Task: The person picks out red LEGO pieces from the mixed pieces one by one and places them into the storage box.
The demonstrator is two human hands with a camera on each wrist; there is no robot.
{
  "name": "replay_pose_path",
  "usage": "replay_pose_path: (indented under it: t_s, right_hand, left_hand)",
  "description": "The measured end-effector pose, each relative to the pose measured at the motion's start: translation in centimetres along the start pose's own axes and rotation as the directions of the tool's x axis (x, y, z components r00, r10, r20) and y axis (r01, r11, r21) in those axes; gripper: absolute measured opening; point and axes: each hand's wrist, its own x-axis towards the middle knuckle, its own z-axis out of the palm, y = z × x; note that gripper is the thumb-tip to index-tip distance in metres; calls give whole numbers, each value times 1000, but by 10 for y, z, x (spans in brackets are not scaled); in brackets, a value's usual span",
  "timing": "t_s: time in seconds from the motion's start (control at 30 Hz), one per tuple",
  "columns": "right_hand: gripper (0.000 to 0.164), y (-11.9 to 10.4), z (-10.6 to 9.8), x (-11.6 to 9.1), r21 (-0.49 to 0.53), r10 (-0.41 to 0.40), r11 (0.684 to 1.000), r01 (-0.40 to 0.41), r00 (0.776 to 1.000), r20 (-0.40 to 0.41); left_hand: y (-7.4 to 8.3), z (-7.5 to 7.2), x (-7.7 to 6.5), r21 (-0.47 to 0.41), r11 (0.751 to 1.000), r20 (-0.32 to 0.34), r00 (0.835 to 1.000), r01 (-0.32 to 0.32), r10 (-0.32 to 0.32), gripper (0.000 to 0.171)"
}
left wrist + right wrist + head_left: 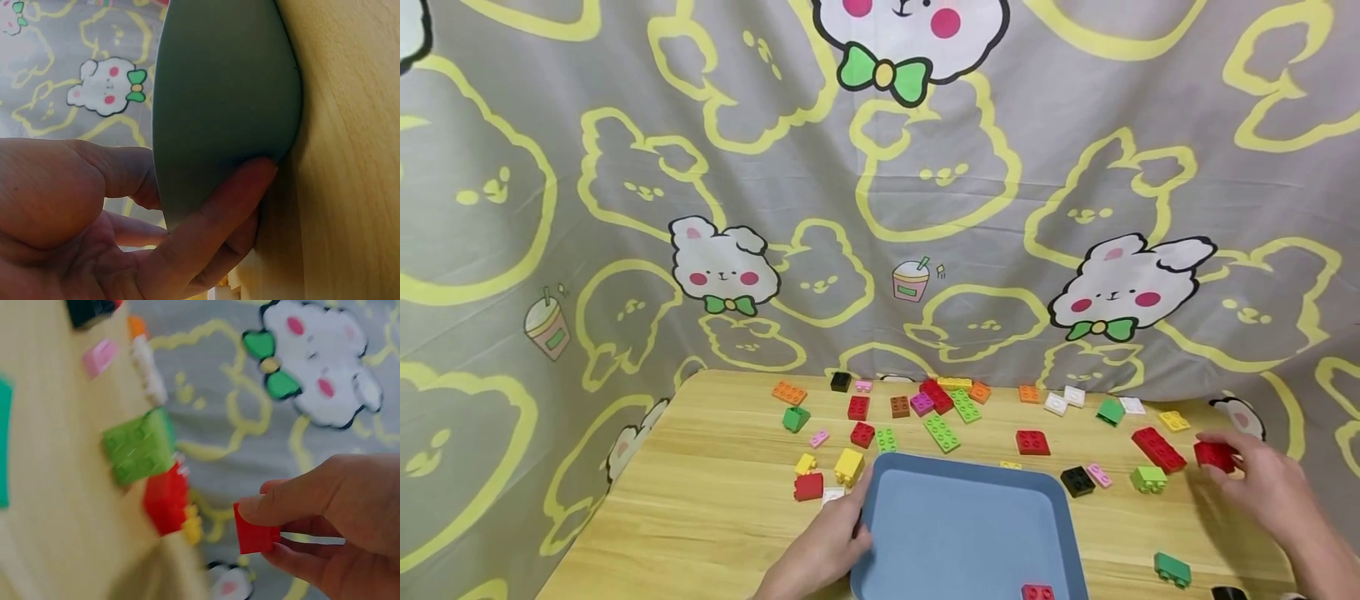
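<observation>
My left hand (829,533) grips the left side of a blue-grey tray (966,468), fingers against its outer wall and thumb over the rim, as the left wrist view shows. Inside the tray, at its near right, lies one red toy brick (1037,592). At the right of the table my right hand (1262,483) pinches another red toy brick (256,530) between thumb and fingers. In the head view that brick is beside a long red brick (1159,448) and a lime green brick (1148,479).
Many coloured bricks lie scattered behind the tray, among them a yellow brick (849,467), a black brick (1077,481) and a red brick (1032,442). A green brick (1172,569) lies right of the tray. A patterned curtain (940,208) hangs along the table's back edge.
</observation>
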Motion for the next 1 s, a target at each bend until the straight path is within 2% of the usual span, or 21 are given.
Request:
replay_pose_path:
  t_s: [0.3,0.53,0.77,1.0]
  right_hand:
    - [40,-47,-23,-1,-9,-79,997,79,995,-52]
    - [44,-83,-31,-4,-11,-163,987,163,984,-73]
    - [47,-108,-27,-5,-2,-250,968,251,965,-74]
    - [44,-132,-14,-4,53,-290,955,291,957,-24]
  left_hand:
    - [-1,0,2,2,1000,-1,1000,1,-1,77]
    - [0,1,2,-11,1000,2,1000,13,-13,78]
    - [0,1,2,-15,999,9,999,37,-37,79]
    - [0,1,2,-6,999,18,999,50,-50,78]
